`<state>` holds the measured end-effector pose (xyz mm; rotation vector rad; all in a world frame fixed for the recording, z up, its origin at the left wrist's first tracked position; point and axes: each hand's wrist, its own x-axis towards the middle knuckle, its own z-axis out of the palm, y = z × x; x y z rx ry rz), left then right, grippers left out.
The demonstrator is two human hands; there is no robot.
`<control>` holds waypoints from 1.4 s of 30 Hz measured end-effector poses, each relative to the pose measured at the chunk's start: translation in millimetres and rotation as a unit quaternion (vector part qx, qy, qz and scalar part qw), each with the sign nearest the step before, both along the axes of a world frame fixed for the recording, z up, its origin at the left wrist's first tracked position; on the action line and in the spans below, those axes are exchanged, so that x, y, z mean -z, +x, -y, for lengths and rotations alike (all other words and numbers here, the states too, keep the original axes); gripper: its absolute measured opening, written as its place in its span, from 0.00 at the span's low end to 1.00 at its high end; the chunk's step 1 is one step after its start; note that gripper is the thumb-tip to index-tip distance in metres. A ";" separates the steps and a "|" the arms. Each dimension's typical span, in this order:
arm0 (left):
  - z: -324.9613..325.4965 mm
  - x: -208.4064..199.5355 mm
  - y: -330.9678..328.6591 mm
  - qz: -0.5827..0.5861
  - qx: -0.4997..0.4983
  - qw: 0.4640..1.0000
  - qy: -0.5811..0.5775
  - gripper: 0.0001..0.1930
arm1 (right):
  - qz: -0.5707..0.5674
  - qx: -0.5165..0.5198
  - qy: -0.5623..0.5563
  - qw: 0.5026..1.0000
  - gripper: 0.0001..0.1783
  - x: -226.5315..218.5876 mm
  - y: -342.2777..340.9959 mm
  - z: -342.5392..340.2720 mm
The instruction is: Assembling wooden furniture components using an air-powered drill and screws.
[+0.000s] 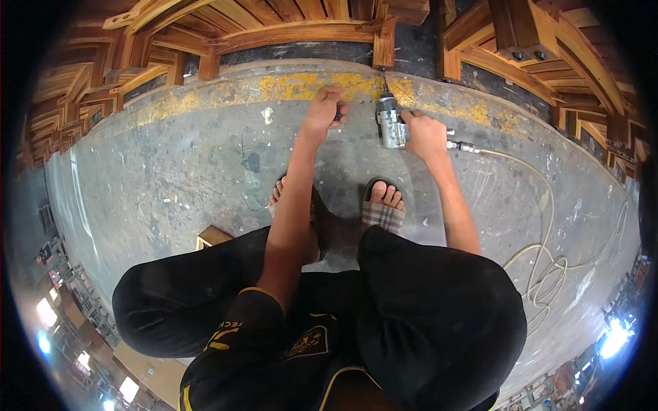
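My right hand [426, 137] is wrapped round the grip of a silver air screwdriver [391, 123]. Its long bit points away from me and meets the end of a wooden furniture leg [384, 49]; whether it sits on a screw there is too small to tell. To the left of the tool, my left hand [325, 113] hovers above the floor with curled fingers. Something small and dark shows between those fingers and the palm, but its kind is not clear. A pale air hose [507, 155] runs from the tool's grip to the right.
Slatted brown wooden furniture [295, 34] lines the far side, with more pieces [534, 41] at the right. A worn yellow stripe [295, 86] crosses the grey floor [192, 164]. Hose loops [548, 274] lie at the right. A small wooden block [214, 236] lies by my left knee.
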<state>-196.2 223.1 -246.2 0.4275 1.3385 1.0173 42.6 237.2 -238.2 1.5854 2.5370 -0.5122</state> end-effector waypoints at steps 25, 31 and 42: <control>-89.4 37.6 53.1 -0.040 0.181 0.983 -0.008 0.11 | -0.025 0.050 -0.027 0.998 0.17 13.0 -3.7 9.3; -88.9 53.8 58.8 -0.366 0.120 0.921 0.055 0.09 | -0.028 0.047 -0.020 0.998 0.19 4.5 -20.2 9.4; -22.1 13.0 25.3 0.011 0.009 0.999 -0.034 0.11 | -0.008 0.052 -0.060 0.997 0.21 7.4 -9.0 7.3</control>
